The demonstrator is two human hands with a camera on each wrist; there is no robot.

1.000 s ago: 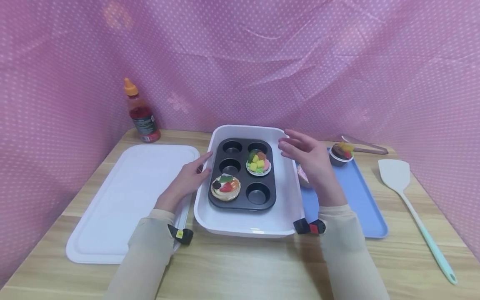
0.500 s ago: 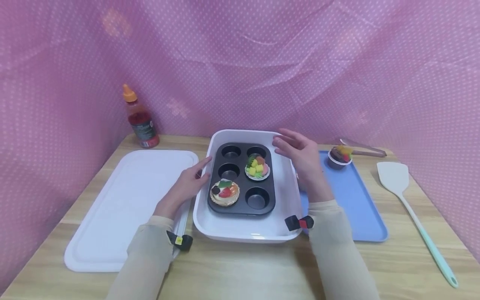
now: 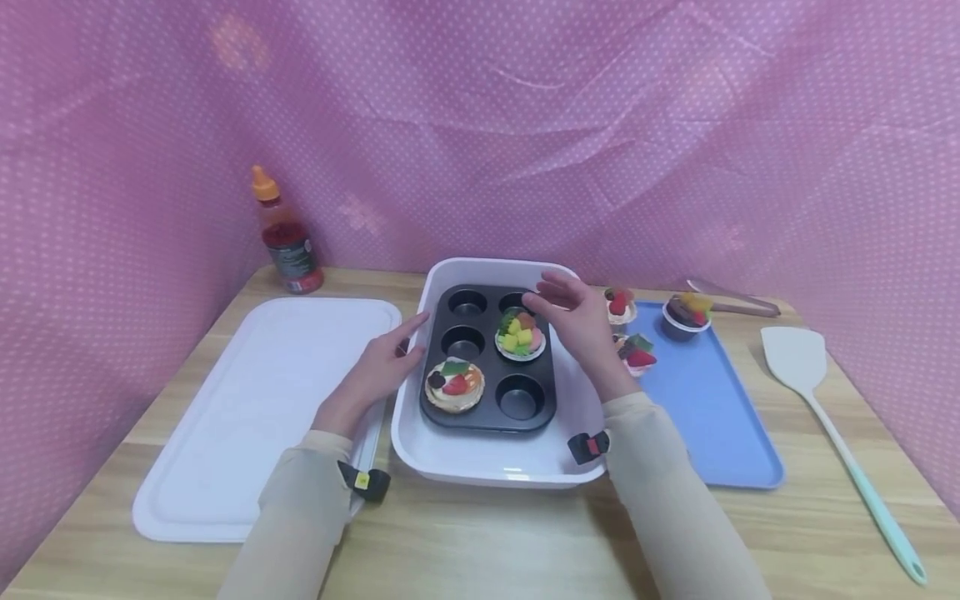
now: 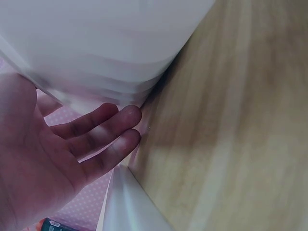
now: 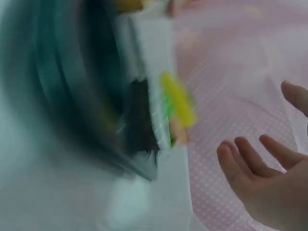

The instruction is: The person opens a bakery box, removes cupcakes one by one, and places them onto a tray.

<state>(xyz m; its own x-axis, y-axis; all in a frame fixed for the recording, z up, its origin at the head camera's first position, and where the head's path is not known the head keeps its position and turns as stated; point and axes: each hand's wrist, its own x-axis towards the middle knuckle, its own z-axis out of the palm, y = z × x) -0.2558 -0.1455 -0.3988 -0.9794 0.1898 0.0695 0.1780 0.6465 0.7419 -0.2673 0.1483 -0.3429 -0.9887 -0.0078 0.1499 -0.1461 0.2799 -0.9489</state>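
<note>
A dark six-cup muffin tin (image 3: pixel 487 412) lies inside a white tub (image 3: pixel 408 462). A fruit-topped tart (image 3: pixel 454 386) fills its near left cup; a cupcake with yellow and green topping (image 3: pixel 519 337) sits in the middle right one. My left hand (image 3: pixel 375 371) is at the tub's left rim, fingers extended. In the left wrist view its fingers (image 4: pixel 108 127) reach along the tub's outer wall. My right hand (image 3: pixel 576 318) hovers over the tub's right side near the tin's far right cup, fingers loosely bent and holding nothing. The tin is blurred in the right wrist view.
Right of the tub, a blue tray (image 3: pixel 720 417) holds a chocolate cupcake (image 3: pixel 684 317) and other fruit-topped cakes (image 3: pixel 636 352), partly hidden by the right arm. Tongs (image 3: pixel 738 298) and a white spatula (image 3: pixel 795 354) lie beyond. A white board (image 3: pixel 262 417) and sauce bottle (image 3: pixel 288 242) are left.
My right hand has moved left from beside the blue tray to over the tub, uncovering cakes on the tray. The left hand stays at the rim.
</note>
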